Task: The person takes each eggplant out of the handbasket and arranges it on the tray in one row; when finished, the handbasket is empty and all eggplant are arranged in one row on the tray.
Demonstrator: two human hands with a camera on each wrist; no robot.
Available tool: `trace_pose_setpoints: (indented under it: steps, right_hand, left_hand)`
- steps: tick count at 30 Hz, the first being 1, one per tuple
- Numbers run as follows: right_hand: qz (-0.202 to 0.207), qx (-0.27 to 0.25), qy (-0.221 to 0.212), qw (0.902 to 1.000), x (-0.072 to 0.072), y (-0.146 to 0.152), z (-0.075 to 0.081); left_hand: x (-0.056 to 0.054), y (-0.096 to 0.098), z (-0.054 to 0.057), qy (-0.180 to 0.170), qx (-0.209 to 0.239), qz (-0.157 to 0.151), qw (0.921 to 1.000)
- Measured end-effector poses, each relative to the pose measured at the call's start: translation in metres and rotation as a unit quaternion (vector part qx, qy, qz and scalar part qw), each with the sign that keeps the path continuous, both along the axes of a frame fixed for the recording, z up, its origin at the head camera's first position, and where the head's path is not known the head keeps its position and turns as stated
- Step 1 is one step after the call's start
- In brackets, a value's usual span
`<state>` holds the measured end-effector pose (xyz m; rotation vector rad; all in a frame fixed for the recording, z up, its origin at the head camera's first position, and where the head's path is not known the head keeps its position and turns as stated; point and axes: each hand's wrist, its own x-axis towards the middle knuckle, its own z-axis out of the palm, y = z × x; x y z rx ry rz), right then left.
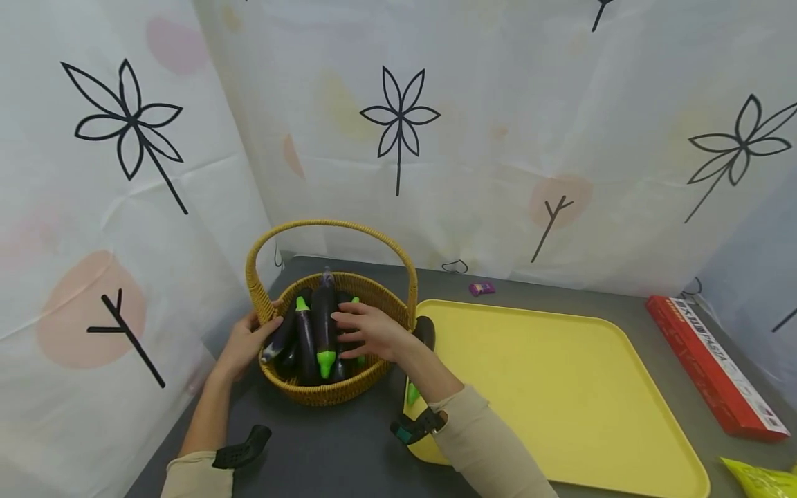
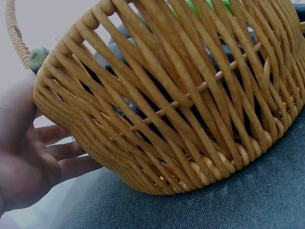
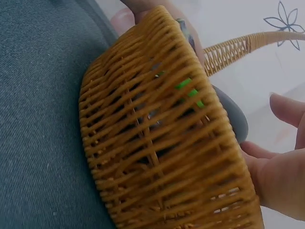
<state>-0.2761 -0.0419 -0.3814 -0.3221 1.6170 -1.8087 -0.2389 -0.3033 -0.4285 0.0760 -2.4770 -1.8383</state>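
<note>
A yellow wicker basket (image 1: pixel 324 395) with a tall arched handle (image 1: pixel 336 223) holds several dark eggplants with bright green caps. One eggplant (image 1: pixel 324 321) lies on top, its green cap toward me. My left hand (image 1: pixel 244 346) grips the basket's left rim, thumb over the edge; in the left wrist view, the fingers (image 2: pixel 66 152) lie along the outside of the wicker wall. Above the right part of the basket, my right hand (image 1: pixel 376 333) reaches in over the eggplants with fingers spread and extended. The right wrist view shows this hand beyond the rim, close to an eggplant (image 3: pixel 233 114).
A yellow tray (image 1: pixel 529 387) lies right of the basket; another eggplant (image 1: pixel 426 330) rests at its left edge, partly behind my right forearm. Farther right are a red pasta box (image 1: pixel 716 366) and a yellow packet (image 1: pixel 762 478). A small purple wrapper (image 1: pixel 482 288) lies behind the tray.
</note>
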Motion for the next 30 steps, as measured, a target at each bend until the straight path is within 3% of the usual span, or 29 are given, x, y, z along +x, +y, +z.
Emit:
trace_pose_setpoints:
  steps: [12,24,30]
  right_hand:
    - [-0.036,0.096,0.083,0.9912,0.009,-0.021,0.001]
    - [-0.043,0.127,0.129,0.9826,0.01,-0.024,-0.001]
    - [-0.036,0.095,0.112,0.9885,0.011,-0.016,0.006]
  left_hand:
    - [0.0,0.001,0.001,0.005,-0.01,-0.001,0.9999]
    - [0.0,0.002,0.0,0.006,-0.022,0.006,0.9997]
    - [0.0,0.002,0.002,0.008,-0.02,0.005,0.9998]
